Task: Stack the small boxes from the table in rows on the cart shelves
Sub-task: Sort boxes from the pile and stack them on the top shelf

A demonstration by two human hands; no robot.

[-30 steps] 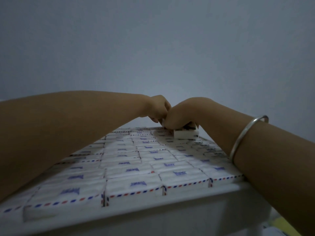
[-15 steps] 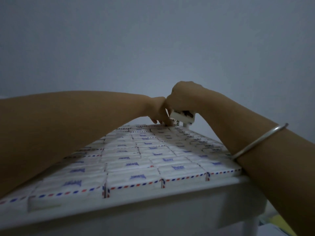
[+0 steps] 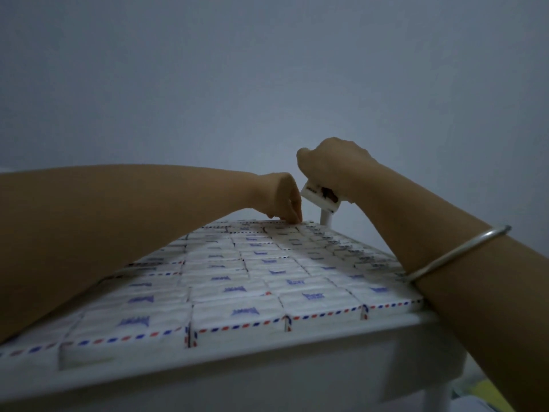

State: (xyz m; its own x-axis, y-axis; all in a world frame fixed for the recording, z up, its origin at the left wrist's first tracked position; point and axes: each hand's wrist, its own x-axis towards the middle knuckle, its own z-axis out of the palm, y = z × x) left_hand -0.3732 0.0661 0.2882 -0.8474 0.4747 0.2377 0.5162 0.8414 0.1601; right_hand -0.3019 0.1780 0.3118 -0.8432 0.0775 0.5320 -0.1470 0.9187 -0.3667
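The white cart's top shelf (image 3: 267, 373) is packed with rows of small white boxes (image 3: 234, 316) with blue marks and red-blue striped edges. My right hand (image 3: 332, 168) is raised above the far end of the rows and grips one small white box (image 3: 319, 197), tilted. My left hand (image 3: 285, 197) reaches to the far row, its fingertips curled down and touching the boxes there. Whether it pinches anything is hidden.
A white cart post (image 3: 325, 218) rises at the far right corner, just under the held box. A silver bangle (image 3: 457, 252) sits on my right wrist. A plain grey wall fills the background. Something yellow (image 3: 493, 396) lies low at the right.
My right hand has lifted the box off the far row and raised it higher. My left hand has dropped its fingertips onto the far boxes.
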